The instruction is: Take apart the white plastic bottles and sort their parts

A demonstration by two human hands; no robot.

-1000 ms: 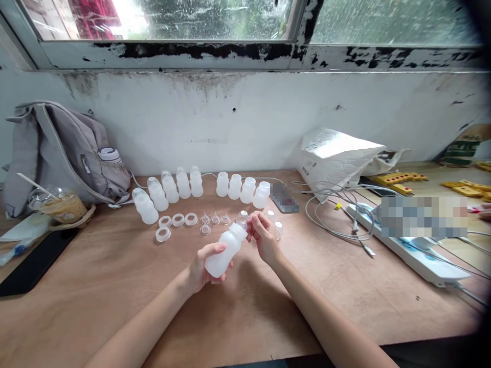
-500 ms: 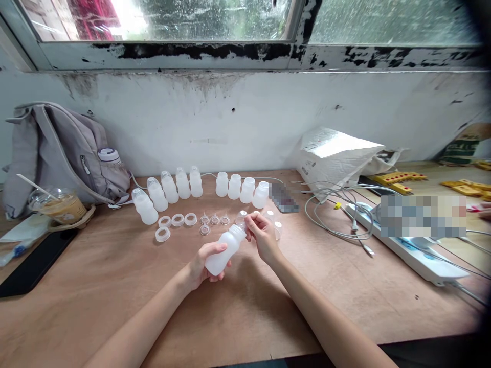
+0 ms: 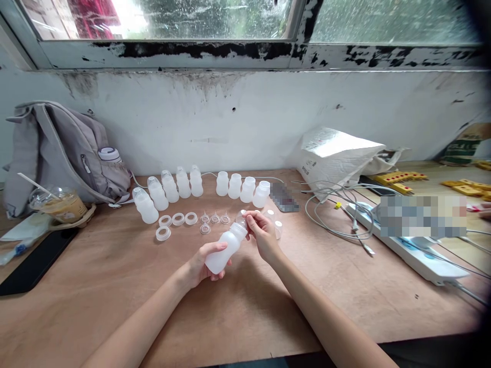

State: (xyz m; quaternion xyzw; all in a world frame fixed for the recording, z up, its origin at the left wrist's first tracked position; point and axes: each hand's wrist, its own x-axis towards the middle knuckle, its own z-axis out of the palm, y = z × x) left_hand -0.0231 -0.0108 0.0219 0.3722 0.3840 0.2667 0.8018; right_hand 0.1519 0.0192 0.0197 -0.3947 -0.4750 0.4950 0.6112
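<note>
A: In the head view, what does the left hand (image 3: 203, 263) have?
B: It's wrapped around a frosted bottle (image 3: 224, 251), held tilted above the table (image 3: 184, 317), neck towards the right hand (image 3: 263, 234).
A: And the right one?
B: Fingertips pinched together at the bottle's mouth; I can't tell what, if anything, is between them.
A: What's about?
B: White rings (image 3: 178, 220) and clear teats (image 3: 215, 219) lie to the left, with open bottles (image 3: 247, 190) standing behind.
</note>
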